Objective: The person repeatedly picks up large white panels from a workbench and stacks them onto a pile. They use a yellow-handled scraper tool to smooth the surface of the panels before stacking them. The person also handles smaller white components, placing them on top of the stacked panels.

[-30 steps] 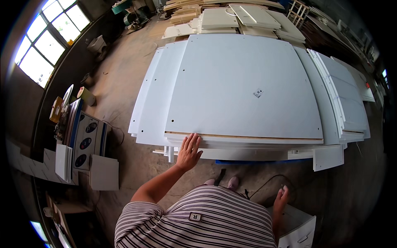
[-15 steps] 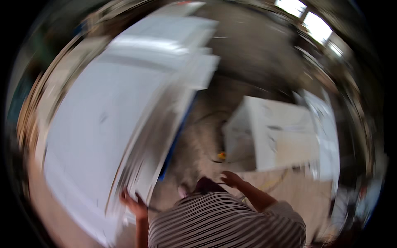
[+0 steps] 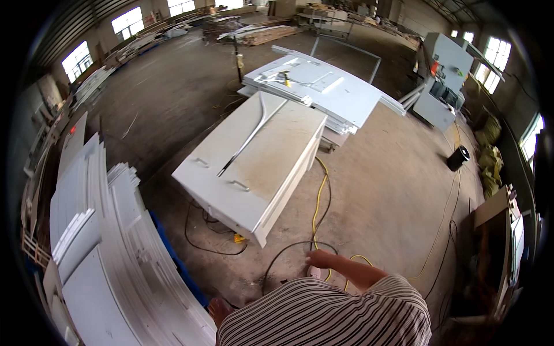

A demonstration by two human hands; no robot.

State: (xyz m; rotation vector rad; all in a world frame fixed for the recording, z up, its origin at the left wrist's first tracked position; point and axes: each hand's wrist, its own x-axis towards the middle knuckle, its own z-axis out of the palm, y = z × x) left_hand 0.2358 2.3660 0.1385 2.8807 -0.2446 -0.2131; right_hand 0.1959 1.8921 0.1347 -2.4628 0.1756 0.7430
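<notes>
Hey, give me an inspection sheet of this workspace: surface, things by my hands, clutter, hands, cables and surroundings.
Surface: cabinet top pale with brownish staining, two handles.
Things: near panels stacked beside the left hand.
Clutter: shiny strip lying on the cabinet top; yellow-handled tool on the far panels.
Hands: left hand's contact with the near panels unclear; right hand above the floor, nothing seen in it.
Cables: yellow cable and black cable on the floor, both passing near the right hand.
Surroundings: grey machine and black bin at right; windows far left and right.
</notes>
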